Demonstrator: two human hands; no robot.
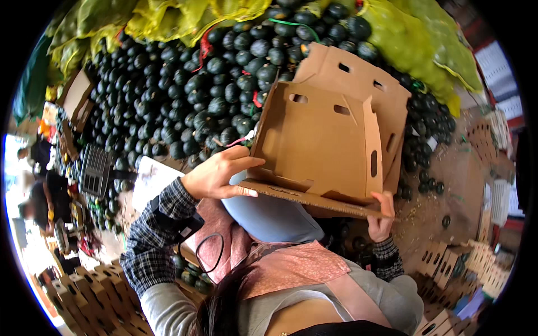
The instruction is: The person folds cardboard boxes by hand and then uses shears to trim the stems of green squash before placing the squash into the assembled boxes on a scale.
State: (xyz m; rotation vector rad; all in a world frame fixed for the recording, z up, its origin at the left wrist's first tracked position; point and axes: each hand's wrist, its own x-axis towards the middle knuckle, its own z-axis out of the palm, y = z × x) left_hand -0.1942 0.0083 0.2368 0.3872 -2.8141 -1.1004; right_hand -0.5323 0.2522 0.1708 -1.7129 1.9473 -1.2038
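Observation:
A shallow brown cardboard box (pixel 319 134) with cut-out hand holes lies tilted in front of me, its inside showing and bare. My left hand (pixel 221 172) is closed on its near left corner, fingers over the side wall and thumb along the near flap. At the near right corner, my right hand (pixel 381 217) grips the end of that flap (pixel 314 196), which leans outward toward me. Behind and under this box is a second cardboard box (pixel 358 70), partly hidden. My lap, in light blue trousers (pixel 269 218), is just below the near edge.
A large heap of dark green squashes (pixel 185 95) spreads beyond the boxes. Yellow mesh sacks (pixel 414 45) border it. A grey crate-like device (pixel 95 169) stands at left. Stacked cardboard boxes (pixel 92 297) are at lower left, more boxes (pixel 443 263) at lower right. Other people stand far left.

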